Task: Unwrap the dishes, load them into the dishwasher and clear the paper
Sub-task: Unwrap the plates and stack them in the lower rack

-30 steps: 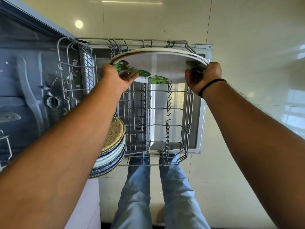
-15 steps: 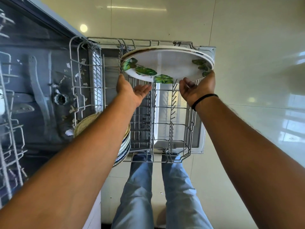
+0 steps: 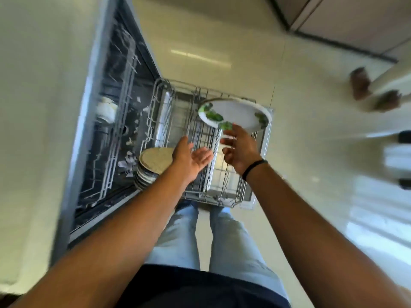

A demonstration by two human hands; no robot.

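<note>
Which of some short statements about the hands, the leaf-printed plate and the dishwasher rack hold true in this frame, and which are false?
1. The white round plate with green leaf print stands in the pulled-out wire dishwasher rack. True.
2. The left hand grips that plate. False: its fingers are open, holding nothing.
3. The right hand wears a black wristband. True.
4. The stack of speckled plates sits at the rack's right edge. False: at its left.

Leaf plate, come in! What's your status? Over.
Both hands, left and right, open, holding nothing. Leaf plate standing in the pulled-out rack. Nothing in the way.
</note>
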